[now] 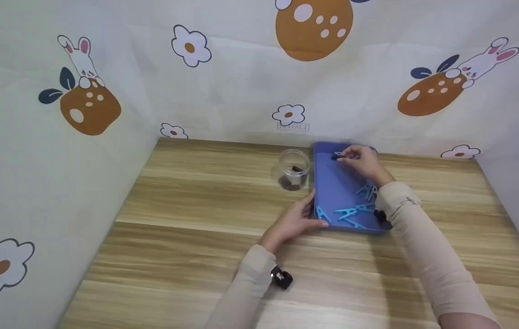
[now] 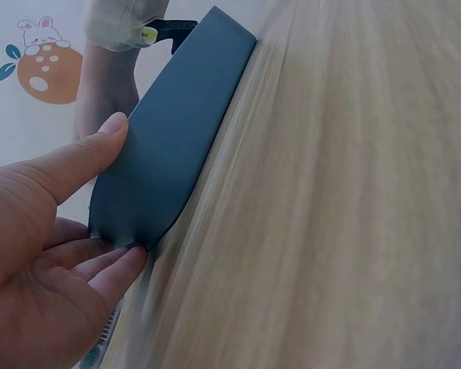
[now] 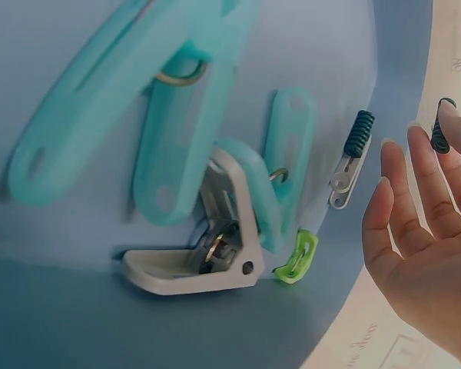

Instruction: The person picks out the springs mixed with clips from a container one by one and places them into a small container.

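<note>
In the head view, my left hand (image 1: 293, 221) grips the near left corner of a blue tray (image 1: 332, 185). The left wrist view shows the thumb on the tray's side (image 2: 180, 123) and the fingertips at its lower edge. My right hand (image 1: 364, 162) is over the tray's far end. Between its thumb and finger it pinches a small dark ribbed coil (image 3: 439, 137). A second dark ribbed coil (image 3: 359, 134) lies in the tray on a small pale clip (image 3: 342, 181). Several light blue clothespins (image 1: 353, 211) lie nearer, beside a grey clip (image 3: 192, 280) and a small green clip (image 3: 298, 257).
A clear plastic jar (image 1: 294, 157) with dark and pale pieces inside stands left of the tray. Wood-grain tabletop (image 1: 204, 192) extends around both. Printed cloth walls (image 1: 236, 82) rise behind the table and at its sides.
</note>
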Action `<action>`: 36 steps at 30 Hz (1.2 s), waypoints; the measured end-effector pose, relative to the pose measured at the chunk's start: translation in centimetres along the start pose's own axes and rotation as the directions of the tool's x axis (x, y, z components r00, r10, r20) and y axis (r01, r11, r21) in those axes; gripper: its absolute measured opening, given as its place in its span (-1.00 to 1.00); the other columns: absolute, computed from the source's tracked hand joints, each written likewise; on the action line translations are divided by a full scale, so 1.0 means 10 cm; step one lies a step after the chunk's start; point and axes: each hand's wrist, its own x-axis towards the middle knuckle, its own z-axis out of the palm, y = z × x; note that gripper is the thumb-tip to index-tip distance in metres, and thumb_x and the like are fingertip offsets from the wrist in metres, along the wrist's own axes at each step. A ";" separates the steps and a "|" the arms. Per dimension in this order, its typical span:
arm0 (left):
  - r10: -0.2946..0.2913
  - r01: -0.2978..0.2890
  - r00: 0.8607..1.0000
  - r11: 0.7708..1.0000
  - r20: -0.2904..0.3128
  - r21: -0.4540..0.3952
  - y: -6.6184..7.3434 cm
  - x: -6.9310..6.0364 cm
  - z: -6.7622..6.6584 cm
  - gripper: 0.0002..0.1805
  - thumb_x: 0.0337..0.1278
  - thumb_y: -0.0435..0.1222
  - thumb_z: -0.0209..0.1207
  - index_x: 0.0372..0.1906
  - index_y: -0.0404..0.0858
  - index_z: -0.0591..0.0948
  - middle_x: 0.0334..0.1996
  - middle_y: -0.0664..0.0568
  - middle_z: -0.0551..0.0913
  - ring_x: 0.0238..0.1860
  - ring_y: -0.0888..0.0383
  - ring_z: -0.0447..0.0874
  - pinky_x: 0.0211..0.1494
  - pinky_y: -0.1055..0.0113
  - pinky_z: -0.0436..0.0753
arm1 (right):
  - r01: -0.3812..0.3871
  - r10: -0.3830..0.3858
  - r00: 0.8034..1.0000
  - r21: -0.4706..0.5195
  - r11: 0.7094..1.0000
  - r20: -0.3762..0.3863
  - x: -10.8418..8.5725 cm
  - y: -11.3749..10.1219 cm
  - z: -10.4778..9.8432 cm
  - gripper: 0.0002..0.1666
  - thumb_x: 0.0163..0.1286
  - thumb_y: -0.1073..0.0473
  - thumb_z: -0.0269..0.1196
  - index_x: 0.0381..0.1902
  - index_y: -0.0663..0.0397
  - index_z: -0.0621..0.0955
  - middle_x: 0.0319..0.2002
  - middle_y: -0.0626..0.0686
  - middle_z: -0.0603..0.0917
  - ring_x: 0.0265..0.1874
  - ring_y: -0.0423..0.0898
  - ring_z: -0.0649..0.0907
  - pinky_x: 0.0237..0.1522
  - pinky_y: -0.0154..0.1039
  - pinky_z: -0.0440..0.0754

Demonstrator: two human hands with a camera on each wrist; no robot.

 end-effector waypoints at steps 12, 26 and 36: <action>0.016 -0.015 1.000 1.000 0.011 -0.009 0.01 -0.01 0.00 0.14 0.14 -0.38 0.50 0.68 -0.36 0.02 0.66 -0.26 0.08 0.60 -0.13 0.28 0.57 0.29 0.43 | 0.009 -0.010 1.000 0.015 1.000 0.030 0.00 -0.11 0.01 -0.73 0.54 0.23 0.31 0.00 0.38 0.70 -0.03 0.37 0.75 -0.05 0.18 0.71 -0.24 -0.46 0.59; 0.037 -0.037 0.999 0.999 0.010 -0.008 0.01 0.00 0.01 0.16 0.13 -0.39 0.51 0.68 -0.39 0.01 0.63 -0.32 0.16 0.58 -0.14 0.31 0.58 0.28 0.43 | 0.066 -0.068 0.997 0.048 0.997 0.047 0.02 -0.27 0.08 -0.75 0.54 0.25 0.32 -0.01 0.40 0.71 -0.15 0.32 0.77 -0.23 0.21 0.75 -0.37 -0.50 0.60; 0.089 -0.088 0.996 0.995 -0.011 0.055 0.00 0.01 0.01 0.16 0.10 -0.37 0.54 0.67 -0.43 0.04 0.63 -0.32 0.16 0.56 -0.17 0.34 0.61 0.25 0.37 | 0.066 -0.070 0.996 0.074 0.995 0.052 0.03 -0.37 0.12 -0.74 0.52 0.23 0.35 -0.03 0.38 0.72 -0.15 0.30 0.78 -0.23 0.14 0.76 -0.33 -0.49 0.67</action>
